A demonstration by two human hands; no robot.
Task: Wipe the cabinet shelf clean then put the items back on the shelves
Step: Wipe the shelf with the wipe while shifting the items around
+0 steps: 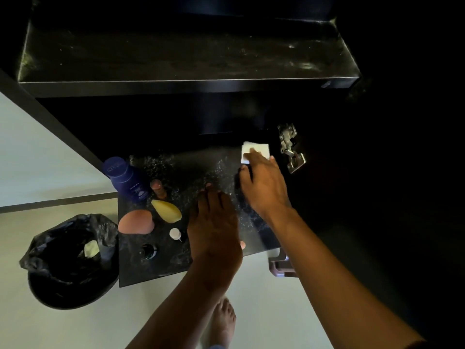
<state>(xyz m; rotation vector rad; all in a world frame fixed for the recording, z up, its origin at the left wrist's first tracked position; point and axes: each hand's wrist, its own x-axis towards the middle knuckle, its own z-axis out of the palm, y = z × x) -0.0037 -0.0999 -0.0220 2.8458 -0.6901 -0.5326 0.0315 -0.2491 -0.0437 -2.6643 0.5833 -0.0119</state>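
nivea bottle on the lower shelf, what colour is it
Dark blue, clearest in the head view: bottle.

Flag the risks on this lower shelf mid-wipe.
1. The right hand presses the white cloth near the hinge; the cloth may snag.
2. The blue bottle, sponges and small vial stand on the left part of that shelf; a wide sweep could topple them toward the bin.

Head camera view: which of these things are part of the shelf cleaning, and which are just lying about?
Part of the job:
- white wipe under the right hand
- dusty lower shelf
- blue lotion bottle, pink sponge, yellow sponge, small white-capped bottle, to go back
- upper shelf

Lying about:
- black bin bag
- door hinge
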